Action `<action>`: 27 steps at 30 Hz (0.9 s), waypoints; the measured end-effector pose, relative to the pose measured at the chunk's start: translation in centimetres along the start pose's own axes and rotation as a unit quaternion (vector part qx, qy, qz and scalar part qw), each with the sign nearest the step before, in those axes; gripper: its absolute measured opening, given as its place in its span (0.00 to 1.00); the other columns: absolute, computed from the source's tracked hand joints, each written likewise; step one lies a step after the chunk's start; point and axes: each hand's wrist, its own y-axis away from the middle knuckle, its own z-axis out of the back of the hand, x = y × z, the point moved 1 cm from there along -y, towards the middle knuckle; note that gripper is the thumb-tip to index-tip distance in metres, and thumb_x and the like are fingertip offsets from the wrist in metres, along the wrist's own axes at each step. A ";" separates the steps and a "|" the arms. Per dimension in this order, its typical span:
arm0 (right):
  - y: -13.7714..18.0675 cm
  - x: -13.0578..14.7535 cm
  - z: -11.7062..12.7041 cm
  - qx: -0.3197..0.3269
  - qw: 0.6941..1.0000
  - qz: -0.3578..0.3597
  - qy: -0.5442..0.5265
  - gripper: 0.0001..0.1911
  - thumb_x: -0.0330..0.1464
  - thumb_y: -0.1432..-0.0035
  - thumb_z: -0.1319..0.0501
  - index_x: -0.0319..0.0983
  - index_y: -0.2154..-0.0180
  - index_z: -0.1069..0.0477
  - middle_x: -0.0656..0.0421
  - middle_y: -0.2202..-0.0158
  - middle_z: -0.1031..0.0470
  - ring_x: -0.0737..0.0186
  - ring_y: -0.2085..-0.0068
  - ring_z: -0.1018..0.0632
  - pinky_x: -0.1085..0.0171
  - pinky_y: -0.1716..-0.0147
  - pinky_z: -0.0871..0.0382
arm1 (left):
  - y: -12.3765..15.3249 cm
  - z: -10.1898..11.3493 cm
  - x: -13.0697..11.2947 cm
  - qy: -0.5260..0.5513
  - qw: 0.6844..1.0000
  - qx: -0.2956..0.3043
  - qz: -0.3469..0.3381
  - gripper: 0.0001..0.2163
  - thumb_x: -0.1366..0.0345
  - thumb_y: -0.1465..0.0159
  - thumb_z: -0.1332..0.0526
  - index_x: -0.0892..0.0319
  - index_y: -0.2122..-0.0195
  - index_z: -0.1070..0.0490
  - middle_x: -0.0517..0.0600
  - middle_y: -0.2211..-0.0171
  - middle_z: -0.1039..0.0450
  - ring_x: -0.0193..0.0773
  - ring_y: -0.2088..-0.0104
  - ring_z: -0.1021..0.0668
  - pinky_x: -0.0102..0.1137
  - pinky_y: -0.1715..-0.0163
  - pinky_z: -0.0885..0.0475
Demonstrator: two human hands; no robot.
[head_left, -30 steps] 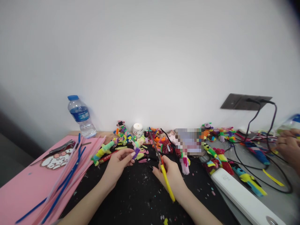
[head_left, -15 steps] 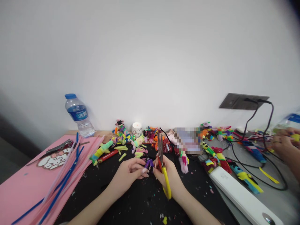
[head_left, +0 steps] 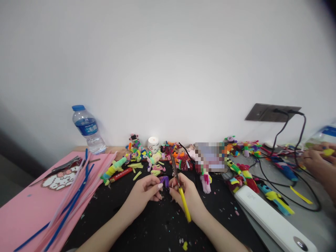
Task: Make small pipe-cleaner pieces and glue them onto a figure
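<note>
Between my two hands is a bent purple pipe cleaner (head_left: 166, 181), pinched at its left end by the fingertips of my left hand (head_left: 144, 190). My right hand (head_left: 190, 194) is closed around a pair of scissors (head_left: 185, 206) with a yellow handle, blades pointing up and away. The thumb and fingertips of this hand are also close to the purple piece; whether they touch it I cannot tell. Just beyond my hands lie short yellow-green pipe cleaner pieces (head_left: 156, 173) and a red-wrapped stick (head_left: 122, 175).
Pink sheets (head_left: 23, 213) with blue pipe cleaners (head_left: 70, 206) and another tool lie left. A water bottle (head_left: 88, 127) leans against the wall. Fuzzy figures (head_left: 183, 159), a white cup (head_left: 153, 143), black cables (head_left: 317, 196) and a white device (head_left: 273, 220) surround the black mat. Another person's hand (head_left: 315, 159) works far right.
The scissors have turned in my right hand, their tips swinging left and the handle now seen more edge-on. The purple pipe cleaner has shifted in angle between my fingers.
</note>
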 end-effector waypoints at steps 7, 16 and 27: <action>0.3 1.1 0.4 0.104 0.982 -0.095 -0.127 0.23 0.53 0.51 0.44 0.40 0.75 0.42 0.66 0.83 0.39 0.75 0.90 0.40 0.72 0.93 0.53 | -0.3 1.2 -0.6 0.124 0.986 -0.114 -0.019 0.10 0.61 0.46 0.35 0.60 0.72 0.35 0.46 0.67 0.28 0.39 0.59 0.22 0.26 0.64 0.27; 0.6 1.8 1.1 0.189 0.947 -0.153 -0.208 0.25 0.54 0.51 0.44 0.37 0.73 0.38 0.63 0.78 0.36 0.72 0.81 0.35 0.69 0.82 0.31 | -0.4 1.7 -1.1 0.174 0.971 -0.148 -0.073 0.12 0.62 0.47 0.34 0.60 0.74 0.38 0.43 0.74 0.30 0.46 0.52 0.26 0.30 0.59 0.27; 0.6 1.6 1.4 0.180 0.962 -0.148 -0.142 0.21 0.50 0.48 0.45 0.37 0.73 0.34 0.63 0.80 0.37 0.73 0.85 0.37 0.72 0.88 0.38 | -0.6 1.8 -0.9 0.171 0.965 -0.165 -0.110 0.11 0.61 0.46 0.36 0.59 0.74 0.38 0.44 0.71 0.27 0.43 0.51 0.26 0.33 0.53 0.30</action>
